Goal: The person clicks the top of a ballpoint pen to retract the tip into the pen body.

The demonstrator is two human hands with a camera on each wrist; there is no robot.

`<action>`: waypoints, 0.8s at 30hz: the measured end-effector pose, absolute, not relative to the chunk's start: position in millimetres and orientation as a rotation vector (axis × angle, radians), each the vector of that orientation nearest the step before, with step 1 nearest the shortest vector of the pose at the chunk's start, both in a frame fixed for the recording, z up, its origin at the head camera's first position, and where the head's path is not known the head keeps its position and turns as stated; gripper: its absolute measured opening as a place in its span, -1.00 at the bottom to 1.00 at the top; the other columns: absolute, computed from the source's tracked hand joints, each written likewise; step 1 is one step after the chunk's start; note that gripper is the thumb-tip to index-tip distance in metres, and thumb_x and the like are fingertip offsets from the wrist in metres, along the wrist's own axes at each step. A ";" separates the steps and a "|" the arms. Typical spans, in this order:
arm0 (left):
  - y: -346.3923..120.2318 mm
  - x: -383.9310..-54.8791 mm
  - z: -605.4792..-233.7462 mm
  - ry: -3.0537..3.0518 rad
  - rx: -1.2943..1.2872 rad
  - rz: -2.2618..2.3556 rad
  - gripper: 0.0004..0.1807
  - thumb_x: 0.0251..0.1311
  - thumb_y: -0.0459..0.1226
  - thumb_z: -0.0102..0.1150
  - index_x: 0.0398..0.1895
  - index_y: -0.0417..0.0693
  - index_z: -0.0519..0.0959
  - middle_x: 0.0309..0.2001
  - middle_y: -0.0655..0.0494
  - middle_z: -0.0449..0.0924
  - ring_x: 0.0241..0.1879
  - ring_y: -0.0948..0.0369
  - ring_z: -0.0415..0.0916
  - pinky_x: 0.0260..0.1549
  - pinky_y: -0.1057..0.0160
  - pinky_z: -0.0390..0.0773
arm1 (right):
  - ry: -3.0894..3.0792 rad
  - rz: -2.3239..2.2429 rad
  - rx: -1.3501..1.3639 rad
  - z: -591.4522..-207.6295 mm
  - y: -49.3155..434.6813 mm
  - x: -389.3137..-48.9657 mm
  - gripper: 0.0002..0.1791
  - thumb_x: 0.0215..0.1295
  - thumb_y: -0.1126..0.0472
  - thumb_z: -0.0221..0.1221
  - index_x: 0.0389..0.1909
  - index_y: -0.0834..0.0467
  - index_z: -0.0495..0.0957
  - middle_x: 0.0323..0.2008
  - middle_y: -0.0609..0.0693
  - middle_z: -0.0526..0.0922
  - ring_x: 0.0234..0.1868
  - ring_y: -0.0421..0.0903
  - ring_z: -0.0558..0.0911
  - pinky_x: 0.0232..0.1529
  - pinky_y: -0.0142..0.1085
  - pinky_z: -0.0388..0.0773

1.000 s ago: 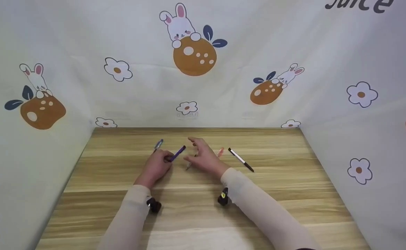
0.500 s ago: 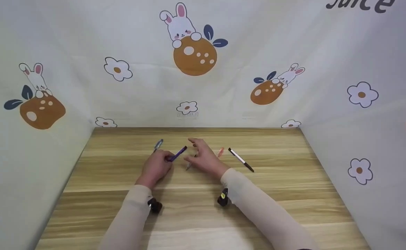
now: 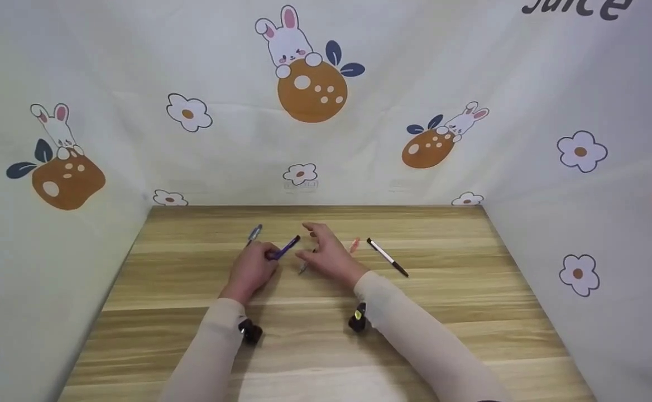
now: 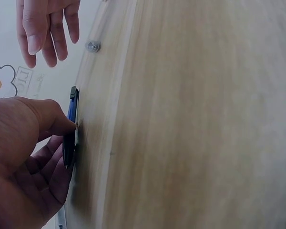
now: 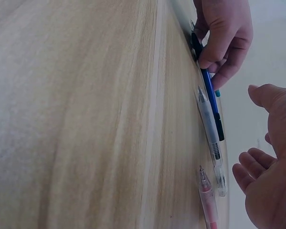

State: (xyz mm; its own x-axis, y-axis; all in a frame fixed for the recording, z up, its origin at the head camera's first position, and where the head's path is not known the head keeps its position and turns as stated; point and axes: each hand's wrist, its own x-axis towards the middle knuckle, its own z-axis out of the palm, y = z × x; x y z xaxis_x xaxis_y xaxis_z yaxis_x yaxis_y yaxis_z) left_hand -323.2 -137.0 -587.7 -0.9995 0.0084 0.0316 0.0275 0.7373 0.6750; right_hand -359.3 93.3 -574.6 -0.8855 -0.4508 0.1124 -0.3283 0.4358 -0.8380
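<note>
My left hand (image 3: 252, 272) pinches a dark-blue pen (image 3: 289, 246) between thumb and fingers. In the left wrist view the blue pen (image 4: 73, 112) lies close to the tabletop, its tip pointing back under the hand (image 4: 19, 152). My right hand (image 3: 330, 255) is held above the table, fingers loosely spread and holding nothing. Below it, partly hidden in the head view, lies a clear pen (image 3: 303, 267). The right wrist view shows this clear pen (image 5: 208, 121) beside the blue one, with a pink-orange pen (image 5: 208, 200) nearer the camera.
A white pen with black ends (image 3: 387, 257) lies to the right of the right hand. Just beyond the left hand is a light-blue clear pen (image 3: 255, 231), partly covered. The wood-grain table (image 3: 315, 335) is bordered by patterned cloth walls (image 3: 225, 151).
Almost nothing differs. My left wrist has shifted very slightly to the right, while its grip on the blue pen stays the same and the right hand keeps its place.
</note>
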 end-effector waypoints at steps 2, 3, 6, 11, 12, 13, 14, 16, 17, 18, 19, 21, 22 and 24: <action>-137.2 -323.6 -587.4 -2.899 -0.038 -1.133 -0.76 0.31 -0.39 0.43 0.02 -0.11 0.81 -0.15 0.05 0.78 -0.11 0.04 0.69 0.03 -0.10 0.66 | 2.555 -1.439 -0.704 -574.1 93.5 -359.8 -0.12 0.47 0.10 0.45 0.68 0.18 0.27 0.56 0.30 0.36 0.56 0.21 0.42 0.53 0.04 0.44; -137.5 -323.8 -587.4 -2.897 -0.045 -1.130 -0.76 0.30 -0.39 0.42 0.02 -0.11 0.81 -0.15 0.05 0.78 -0.10 0.04 0.69 0.03 -0.10 0.67 | 2.558 -1.442 -0.715 -574.4 93.6 -360.2 -0.12 0.47 0.10 0.45 0.68 0.20 0.27 0.55 0.31 0.36 0.55 0.22 0.42 0.52 0.05 0.45; -138.3 -324.2 -588.1 -2.895 -0.058 -1.123 -0.75 0.29 -0.38 0.42 0.02 -0.10 0.81 -0.13 0.05 0.80 -0.08 0.03 0.71 0.07 -0.11 0.67 | 2.558 -1.457 -0.748 -575.4 93.7 -361.5 -0.14 0.47 0.13 0.45 0.66 0.26 0.28 0.52 0.37 0.37 0.54 0.28 0.42 0.49 0.11 0.48; -138.7 -324.0 -588.0 -2.878 -0.049 -1.182 -0.73 0.30 -0.39 0.38 0.05 -0.10 0.80 -0.10 0.04 0.79 -0.04 0.02 0.70 0.10 -0.11 0.66 | 2.573 -1.469 -0.769 -576.4 93.9 -364.1 -0.15 0.46 0.16 0.46 0.63 0.31 0.31 0.49 0.39 0.40 0.51 0.31 0.45 0.47 0.12 0.50; -138.6 -323.9 -587.5 -2.870 -0.045 -1.208 -0.73 0.31 -0.39 0.37 0.06 -0.11 0.80 -0.10 0.03 0.79 -0.04 0.02 0.70 0.10 -0.10 0.66 | 2.572 -1.475 -0.764 -576.3 94.0 -364.5 -0.15 0.45 0.16 0.46 0.62 0.32 0.31 0.49 0.38 0.40 0.50 0.30 0.45 0.47 0.12 0.49; -138.2 -323.8 -586.8 -2.862 -0.038 -1.235 -0.72 0.32 -0.39 0.37 0.07 -0.10 0.79 -0.09 0.03 0.78 -0.04 0.02 0.69 0.10 -0.10 0.65 | 2.573 -1.477 -0.755 -575.9 94.2 -364.8 -0.15 0.45 0.16 0.46 0.62 0.32 0.31 0.50 0.37 0.40 0.51 0.29 0.45 0.48 0.12 0.48; -137.6 -323.5 -585.9 -2.850 -0.031 -1.268 -0.72 0.33 -0.39 0.36 0.08 -0.11 0.79 -0.08 0.02 0.78 -0.03 0.02 0.69 0.10 -0.09 0.65 | 2.572 -1.479 -0.741 -575.2 94.5 -364.9 -0.16 0.46 0.16 0.46 0.63 0.31 0.31 0.51 0.36 0.40 0.51 0.28 0.45 0.48 0.11 0.48; -136.3 -323.4 -584.3 -2.818 -0.028 -1.335 -0.71 0.35 -0.39 0.36 0.10 -0.10 0.79 -0.06 0.01 0.77 -0.02 0.02 0.68 0.10 -0.08 0.65 | 2.549 -1.503 -0.712 -573.9 95.0 -365.0 -0.16 0.47 0.19 0.44 0.64 0.30 0.29 0.53 0.35 0.38 0.52 0.27 0.43 0.50 0.11 0.46; -135.3 -323.5 -583.6 -2.802 -0.025 -1.362 -0.71 0.35 -0.39 0.36 0.11 -0.10 0.78 -0.05 0.00 0.77 -0.01 0.03 0.67 0.11 -0.07 0.66 | 2.535 -1.521 -0.701 -573.8 95.0 -365.2 -0.16 0.48 0.20 0.44 0.64 0.31 0.28 0.54 0.35 0.37 0.53 0.28 0.42 0.52 0.11 0.44; -134.4 -323.5 -582.9 -2.787 -0.022 -1.386 -0.71 0.36 -0.39 0.36 0.12 -0.10 0.78 -0.04 0.00 0.76 0.01 0.02 0.67 0.11 -0.08 0.65 | 2.525 -1.536 -0.687 -573.6 94.9 -365.1 -0.16 0.48 0.21 0.43 0.65 0.31 0.27 0.54 0.35 0.37 0.53 0.28 0.42 0.53 0.09 0.43; -133.6 -323.6 -582.4 -2.778 -0.014 -1.402 -0.71 0.38 -0.38 0.36 0.13 -0.08 0.78 -0.02 0.00 0.76 0.02 0.03 0.67 0.12 -0.07 0.65 | 2.514 -1.552 -0.674 -573.6 94.5 -365.2 -0.17 0.49 0.23 0.42 0.65 0.31 0.27 0.54 0.35 0.37 0.53 0.28 0.42 0.54 0.07 0.42; -131.6 -323.9 -582.1 -2.753 -0.003 -1.430 -0.71 0.40 -0.38 0.36 0.14 -0.07 0.78 0.00 -0.01 0.76 0.05 0.02 0.67 0.12 -0.07 0.66 | 2.486 -1.604 -0.654 -574.9 92.9 -365.8 -0.18 0.49 0.28 0.41 0.64 0.34 0.26 0.52 0.37 0.38 0.51 0.31 0.43 0.55 0.06 0.41; -130.6 -323.8 -581.9 -2.746 0.007 -1.438 -0.71 0.41 -0.37 0.35 0.14 -0.07 0.78 0.01 -0.01 0.76 0.06 0.02 0.67 0.12 -0.07 0.66 | 2.479 -1.628 -0.644 -575.6 92.0 -366.0 -0.19 0.48 0.30 0.41 0.63 0.35 0.27 0.50 0.39 0.40 0.49 0.31 0.44 0.54 0.05 0.42; -128.2 -323.4 -581.4 -2.735 0.024 -1.452 -0.71 0.42 -0.37 0.35 0.15 -0.06 0.78 0.02 0.00 0.77 0.08 0.02 0.68 0.12 -0.06 0.66 | 2.480 -1.667 -0.614 -577.3 89.9 -366.4 -0.21 0.47 0.31 0.41 0.60 0.37 0.30 0.45 0.40 0.45 0.45 0.31 0.48 0.51 0.05 0.45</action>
State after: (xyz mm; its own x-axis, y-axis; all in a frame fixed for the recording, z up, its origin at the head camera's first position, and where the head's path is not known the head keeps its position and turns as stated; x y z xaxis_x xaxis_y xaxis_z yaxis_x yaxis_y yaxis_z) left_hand -323.4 -128.2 -581.4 -0.9989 -0.0347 0.0324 0.0074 0.5604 0.8282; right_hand -366.4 89.9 -577.3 -0.9149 -0.3767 0.1455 -0.2770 0.3232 -0.9049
